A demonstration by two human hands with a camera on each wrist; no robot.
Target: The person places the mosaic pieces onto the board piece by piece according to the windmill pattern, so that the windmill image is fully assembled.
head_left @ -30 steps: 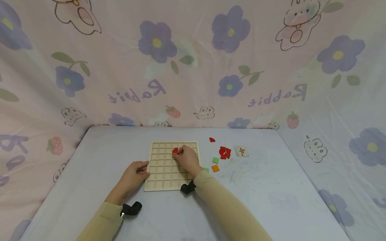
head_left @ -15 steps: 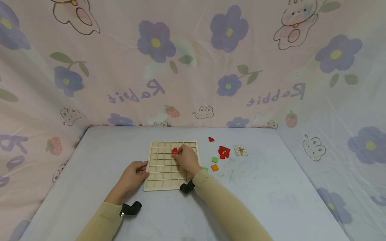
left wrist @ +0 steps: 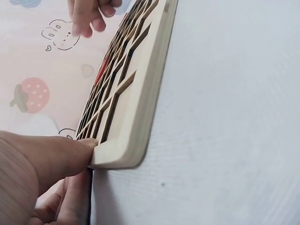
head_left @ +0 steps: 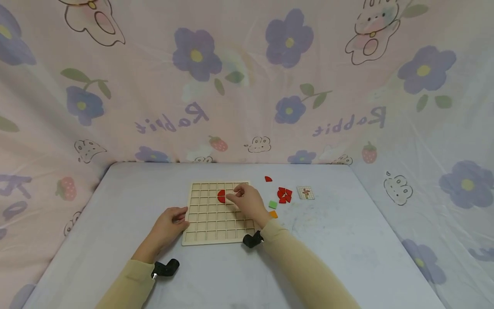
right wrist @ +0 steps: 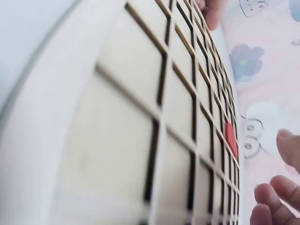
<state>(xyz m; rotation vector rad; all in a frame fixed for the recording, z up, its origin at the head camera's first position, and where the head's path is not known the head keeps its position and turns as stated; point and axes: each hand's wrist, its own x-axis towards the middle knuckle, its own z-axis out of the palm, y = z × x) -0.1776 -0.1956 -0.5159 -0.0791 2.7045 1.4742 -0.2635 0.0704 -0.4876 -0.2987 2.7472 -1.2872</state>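
Note:
A pale wooden grid board [head_left: 198, 214] lies flat on the table. My left hand [head_left: 166, 227] is at its left edge, with thumb and fingertips touching the rim; the thumb [left wrist: 70, 152] rests on the frame in the left wrist view. Red pieces [head_left: 221, 196] forming a half-disc sit in cells of the upper middle part. Just right of them, my right hand [head_left: 250, 202] hovers over the board, thumb and fingers apart and nothing visible between them. In the right wrist view its fingers [right wrist: 276, 199] are away from the red piece [right wrist: 230, 139].
Right of the board lie a cluster of red pieces [head_left: 281, 198], a single red quarter-round piece [head_left: 268, 179], a green square [head_left: 272, 204], an orange square [head_left: 273, 214] and a small grid-printed card [head_left: 305, 192]. A patterned curtain [head_left: 239, 94] stands behind the table.
My right hand has let go of the red piece and moved slightly right, uncovering the red half-disc. The left hand stays at the board's edge. The head view has shifted slightly.

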